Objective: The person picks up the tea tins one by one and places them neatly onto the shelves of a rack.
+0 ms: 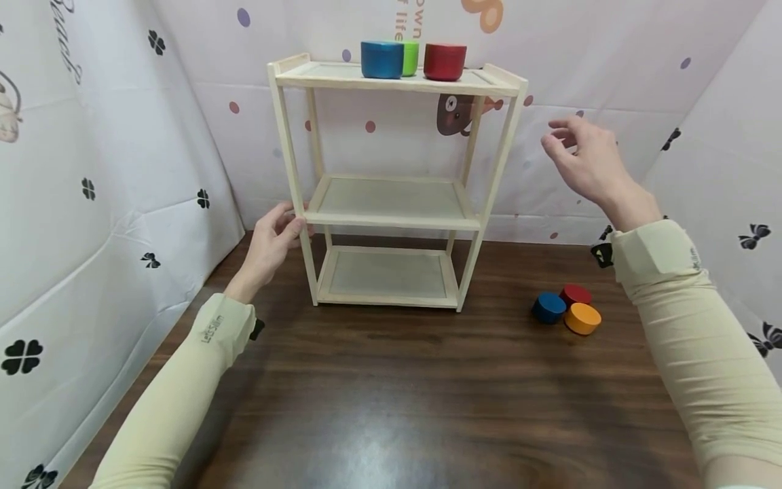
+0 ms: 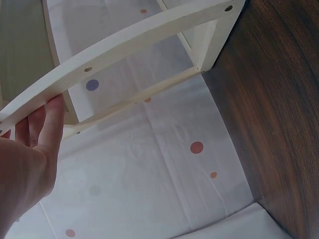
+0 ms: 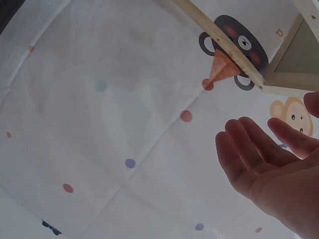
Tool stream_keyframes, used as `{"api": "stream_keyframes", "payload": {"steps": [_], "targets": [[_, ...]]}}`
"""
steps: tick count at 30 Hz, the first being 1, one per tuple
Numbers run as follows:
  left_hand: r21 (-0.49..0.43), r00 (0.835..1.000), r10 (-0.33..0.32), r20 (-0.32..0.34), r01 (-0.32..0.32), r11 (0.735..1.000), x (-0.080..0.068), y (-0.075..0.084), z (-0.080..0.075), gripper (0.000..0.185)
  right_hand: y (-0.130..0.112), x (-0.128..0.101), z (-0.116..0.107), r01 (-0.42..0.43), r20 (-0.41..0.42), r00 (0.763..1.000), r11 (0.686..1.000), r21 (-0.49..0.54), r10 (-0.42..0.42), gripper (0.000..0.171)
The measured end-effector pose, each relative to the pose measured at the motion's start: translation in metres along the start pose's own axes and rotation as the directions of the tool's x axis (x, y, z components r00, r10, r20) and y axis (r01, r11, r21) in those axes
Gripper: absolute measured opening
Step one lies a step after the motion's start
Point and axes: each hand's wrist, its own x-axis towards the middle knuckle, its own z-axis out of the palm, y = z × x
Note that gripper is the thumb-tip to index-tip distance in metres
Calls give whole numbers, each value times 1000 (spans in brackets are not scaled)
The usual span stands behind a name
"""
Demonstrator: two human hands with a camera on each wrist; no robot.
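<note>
Wooden shelf [image 1: 391, 204], left hand [image 1: 271, 244] gripping its front-left post at the middle tier, right hand [image 1: 583, 163] loosely spread, apart beyond its right edge

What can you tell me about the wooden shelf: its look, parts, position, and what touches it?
The wooden shelf is a pale, unpainted-looking rack with four slim posts and three tiers with greyish panels. It stands upright on the dark table near the patterned backdrop. The top tier carries a blue cup, a green cup and a red cup; the other tiers are bare. The left hand holds its front left post; the right hand is apart from it.
</note>
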Motion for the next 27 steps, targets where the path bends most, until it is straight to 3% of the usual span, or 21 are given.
{"api": "stream_keyframes", "payload": {"steps": [11, 27], "targets": [[19, 1000, -16, -17, 16, 1000, 2, -2, 0, 41, 23, -20, 10, -71, 44, 996, 997, -19, 72, 62], [-8, 1000, -19, -14, 19, 1000, 2, -2, 0, 42, 61, -52, 22, -85, 85, 993, 996, -29, 88, 66]]}}
